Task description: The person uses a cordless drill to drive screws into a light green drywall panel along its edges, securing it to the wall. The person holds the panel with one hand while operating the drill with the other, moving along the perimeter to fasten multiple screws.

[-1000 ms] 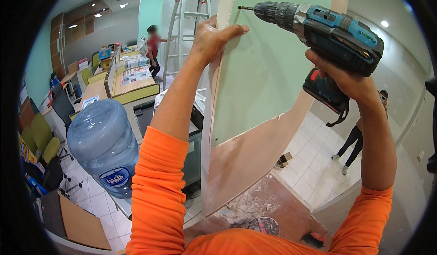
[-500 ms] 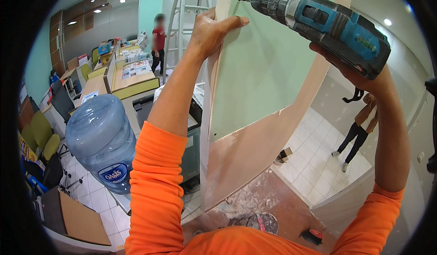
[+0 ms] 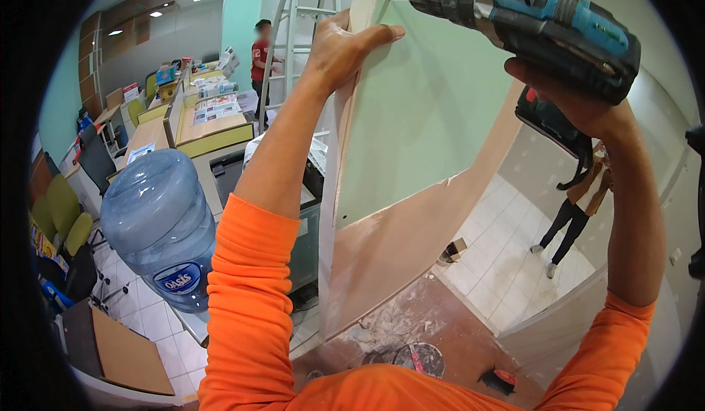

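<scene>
My right hand [image 3: 562, 99] is wrapped around the handle of a blue and black cordless drill [image 3: 529, 15], raised at the upper right. The drill's bit points left, its tip at the face of a pale green wall panel [image 3: 418, 117] near the upper left edge; I cannot tell how deep it sits. With my left hand [image 3: 349, 48] I grip that edge, thumb across the green face, fingers hidden behind. A small dark screw or hole [image 3: 344, 217] shows low on the green face. Below the green part, the panel is bare and brownish.
At my left stands a large blue water bottle [image 3: 158, 220]. A stepladder [image 3: 294, 51] rises behind the panel, a person in red [image 3: 258, 62] beside it. Desks [image 3: 213, 128] and chairs fill the left room. Another person [image 3: 573, 213] stands on the right. Below, a bucket [image 3: 420, 359] sits on the dusty floor.
The drill's body has tilted closer to level and its rear has moved slightly right, showing more of the battery. My left hand stays on the panel edge. The person in red has shifted toward the ladder.
</scene>
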{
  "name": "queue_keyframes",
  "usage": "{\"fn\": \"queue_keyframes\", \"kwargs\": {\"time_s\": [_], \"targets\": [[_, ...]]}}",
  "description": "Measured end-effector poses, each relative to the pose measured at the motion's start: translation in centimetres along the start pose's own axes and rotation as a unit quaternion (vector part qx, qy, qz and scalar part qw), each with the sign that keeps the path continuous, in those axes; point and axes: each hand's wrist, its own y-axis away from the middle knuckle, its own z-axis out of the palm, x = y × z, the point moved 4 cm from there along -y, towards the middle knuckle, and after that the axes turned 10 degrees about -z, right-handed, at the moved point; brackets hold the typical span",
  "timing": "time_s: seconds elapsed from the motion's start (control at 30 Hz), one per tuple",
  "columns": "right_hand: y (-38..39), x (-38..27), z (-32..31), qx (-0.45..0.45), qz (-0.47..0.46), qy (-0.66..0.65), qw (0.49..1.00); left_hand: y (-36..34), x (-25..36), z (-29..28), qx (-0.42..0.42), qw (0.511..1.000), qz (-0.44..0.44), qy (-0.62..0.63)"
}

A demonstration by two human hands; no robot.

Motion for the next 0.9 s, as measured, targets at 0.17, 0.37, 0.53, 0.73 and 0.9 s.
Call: {"fn": "queue_keyframes", "kwargs": {"time_s": [0.17,0.37,0.53,0.73,0.9], "targets": [[0.1,-0.2,0.4,0.013,0.031,-0.024,0.999,0.0,0.0,0.1,0.000,1.000,0.003,-0.013],[0.1,-0.3,0.4,0.012,-0.010,-0.048,0.999,0.1,0.3,-0.1,0.002,0.999,-0.010,-0.045],[3.3,-0.9,1.5,0.054,-0.175,0.038,0.982,0.0,-0.1,-0.2,0.000,1.000,0.002,-0.007],[13.8,-3.5,7.7,0.142,-0.058,-0.004,0.988,2.6,-1.2,-2.3,0.177,0.975,0.043,-0.126],[22.2,-5.6,15.2,0.135,0.158,-0.375,0.904,1.2,1.7,-2.1,0.192,0.957,0.051,-0.211]]}}
